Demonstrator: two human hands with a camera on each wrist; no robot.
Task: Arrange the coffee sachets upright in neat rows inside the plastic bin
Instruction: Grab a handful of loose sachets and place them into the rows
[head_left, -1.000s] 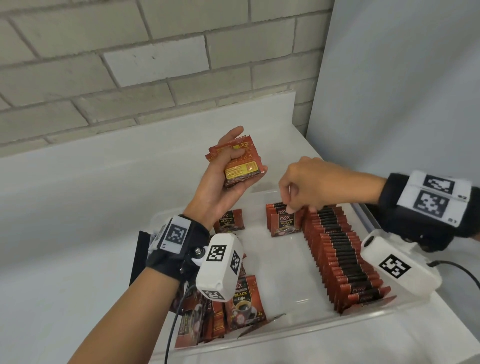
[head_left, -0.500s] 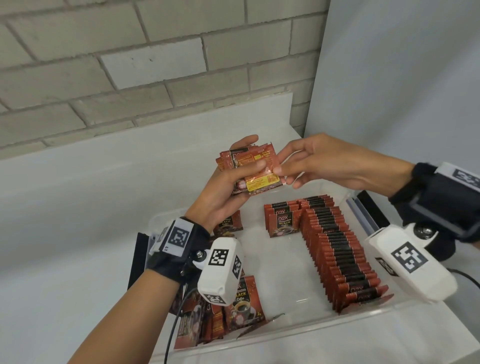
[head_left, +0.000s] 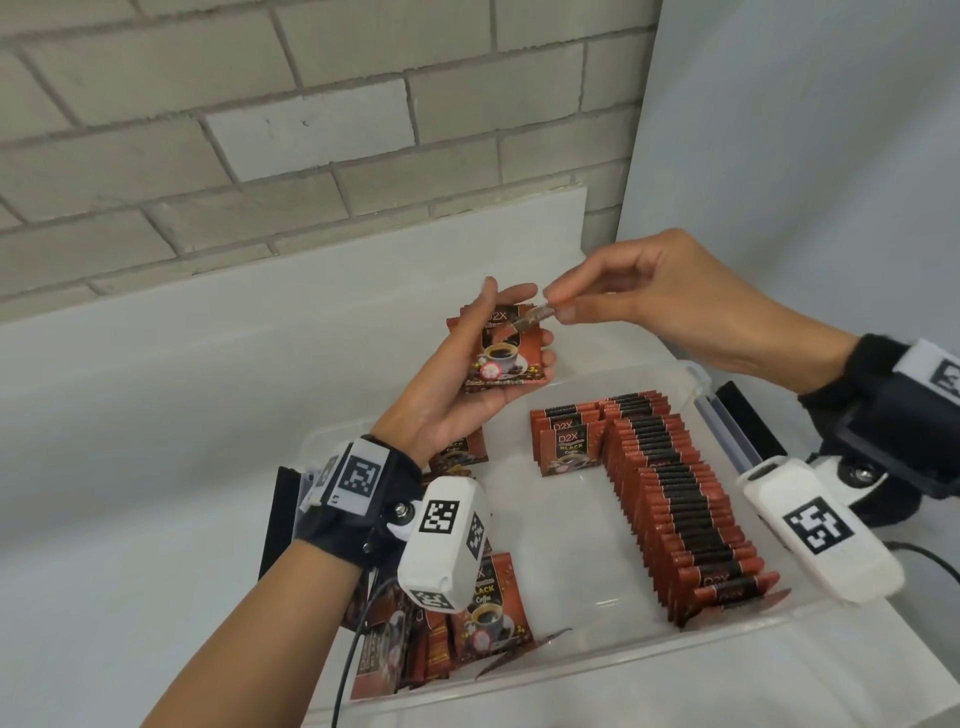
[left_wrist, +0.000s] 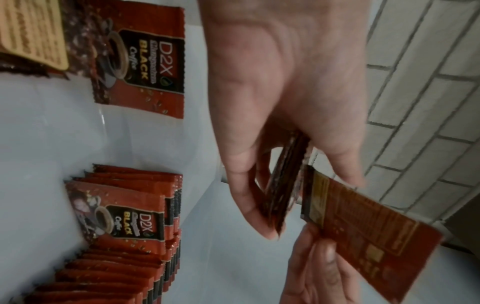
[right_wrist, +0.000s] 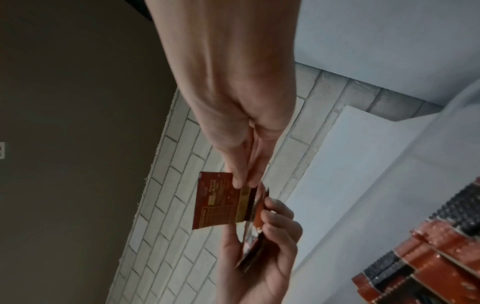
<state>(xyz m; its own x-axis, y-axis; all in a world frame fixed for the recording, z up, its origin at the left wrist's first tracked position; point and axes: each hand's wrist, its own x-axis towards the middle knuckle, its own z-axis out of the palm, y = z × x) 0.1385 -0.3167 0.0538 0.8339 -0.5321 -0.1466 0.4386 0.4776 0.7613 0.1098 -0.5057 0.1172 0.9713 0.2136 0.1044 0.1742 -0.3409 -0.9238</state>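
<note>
Sachet in left hand (head_left: 503, 349): "D2X" at top, rest of print too small to read.
Front sachet of short row (head_left: 568, 451) in bin: "D2X", "BLACK", "Coffee".
Loose sachet (head_left: 488, 605) at bin's near-left corner: "BLACK", "Coffee", gold "2" at lower corner.
Flat sachet (left_wrist: 145, 61), left wrist view: "D2X", "BLACK", "Coffee".
Back panel of sachet in right hand (left_wrist: 369, 232): print blurred, unreadable.

Unclear workspace, painted brick wall (head_left: 260, 119), white counter (head_left: 156, 415)

Upright sachet rows (head_left: 675, 499) fill the bin's (head_left: 613, 670) right; loose sachets (head_left: 431, 644) lie left (front corner).
</note>
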